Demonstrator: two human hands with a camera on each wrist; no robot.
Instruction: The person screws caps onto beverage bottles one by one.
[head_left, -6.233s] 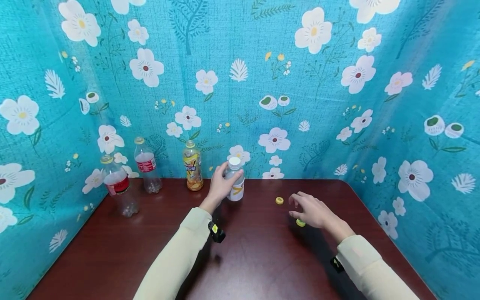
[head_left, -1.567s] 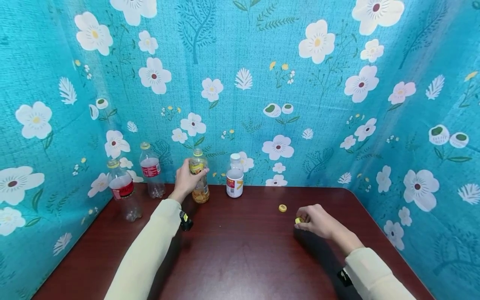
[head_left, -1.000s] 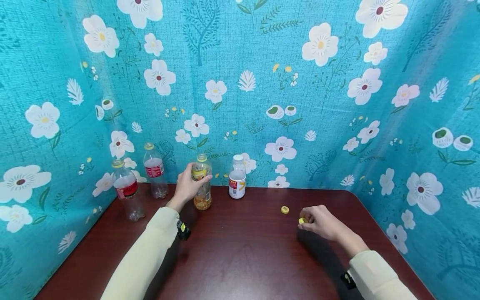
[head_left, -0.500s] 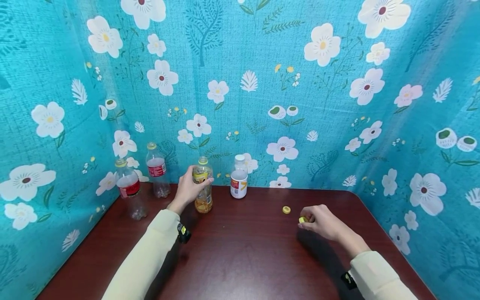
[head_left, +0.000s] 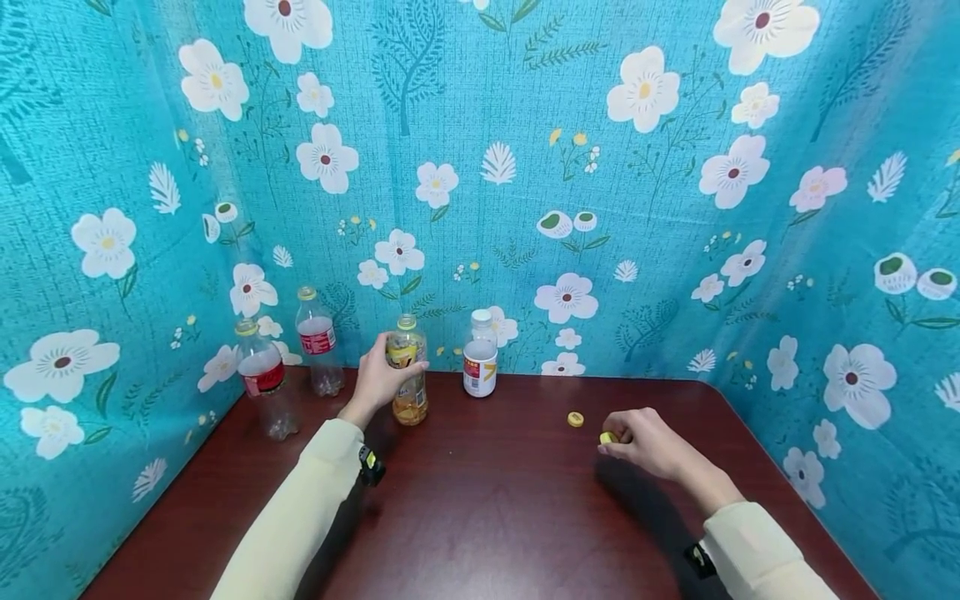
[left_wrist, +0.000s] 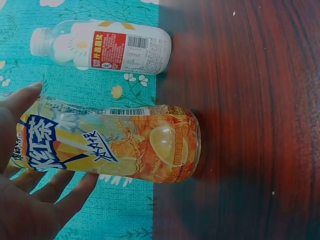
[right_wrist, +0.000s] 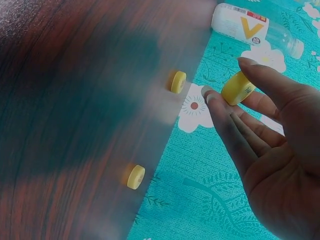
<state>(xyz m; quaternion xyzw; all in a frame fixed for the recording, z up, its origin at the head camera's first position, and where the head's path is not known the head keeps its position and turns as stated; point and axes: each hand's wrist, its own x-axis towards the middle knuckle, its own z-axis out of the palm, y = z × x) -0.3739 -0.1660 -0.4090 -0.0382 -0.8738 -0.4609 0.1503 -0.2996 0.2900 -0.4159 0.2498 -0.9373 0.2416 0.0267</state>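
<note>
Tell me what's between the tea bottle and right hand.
In the head view, between tea bottle and right hand: a yellow cap on the table, and the white bottle farther back.

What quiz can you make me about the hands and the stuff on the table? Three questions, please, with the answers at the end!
1. What does the left hand grip?
2. True or false: the right hand is empty.
3. In the right wrist view, how many loose caps lie on the table?

Key:
1. The yellow-labelled bottle.
2. False: it pinches a yellow cap.
3. Two, both yellow.
</note>
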